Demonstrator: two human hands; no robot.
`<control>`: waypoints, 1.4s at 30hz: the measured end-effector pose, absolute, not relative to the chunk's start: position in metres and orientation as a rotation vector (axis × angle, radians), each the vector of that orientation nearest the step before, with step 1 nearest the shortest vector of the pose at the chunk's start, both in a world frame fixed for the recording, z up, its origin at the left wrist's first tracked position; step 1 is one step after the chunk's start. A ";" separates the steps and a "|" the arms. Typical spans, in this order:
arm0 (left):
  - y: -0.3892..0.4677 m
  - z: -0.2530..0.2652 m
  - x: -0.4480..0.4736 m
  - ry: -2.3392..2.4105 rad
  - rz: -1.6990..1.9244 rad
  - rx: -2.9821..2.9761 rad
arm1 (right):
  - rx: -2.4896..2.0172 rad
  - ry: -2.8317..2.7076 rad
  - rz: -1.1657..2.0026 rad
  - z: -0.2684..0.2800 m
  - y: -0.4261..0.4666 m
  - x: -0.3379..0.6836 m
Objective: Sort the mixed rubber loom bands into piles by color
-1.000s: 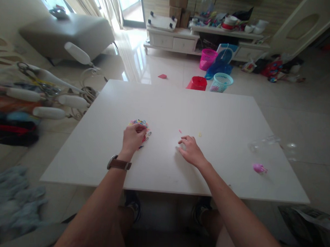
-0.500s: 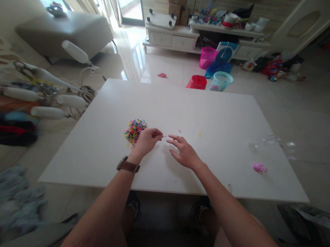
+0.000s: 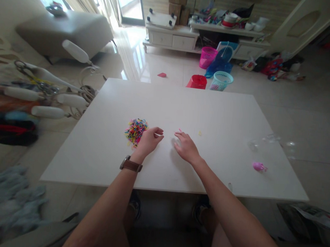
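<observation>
A heap of small multicoloured rubber bands lies on the white table. At its right edge is my left hand, thumb and fingers apart, with nothing visible between them. My right hand hovers to the right, fingers stretched out and thumb apart. Just past its fingertips shows a small pink piece; whether they touch it I cannot tell. Further right lies a single pale yellow band. A brown-strapped watch is on my left wrist.
Toward the table's right side lie a pink-purple object and clear plastic pieces. A small clear item is near the front edge. Beyond the table stand a red stool and a light-blue basket.
The small pink piece at my left fingertips no longer shows there, and those fingers have parted. My right hand has drawn slightly right, away from the left, close to the pink piece.
</observation>
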State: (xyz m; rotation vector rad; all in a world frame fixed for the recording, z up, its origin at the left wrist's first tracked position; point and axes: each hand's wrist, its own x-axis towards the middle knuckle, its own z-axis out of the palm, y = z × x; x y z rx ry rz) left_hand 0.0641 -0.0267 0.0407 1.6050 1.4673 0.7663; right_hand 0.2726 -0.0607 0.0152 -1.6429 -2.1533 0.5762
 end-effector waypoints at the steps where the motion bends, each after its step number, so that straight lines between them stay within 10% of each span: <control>1: -0.026 0.041 0.064 1.473 0.753 1.603 | -1.729 -2.119 0.569 0.010 -0.056 0.276; 42: -0.015 0.023 0.021 2.051 0.340 1.794 | -1.991 -2.003 0.648 -0.024 -0.031 0.273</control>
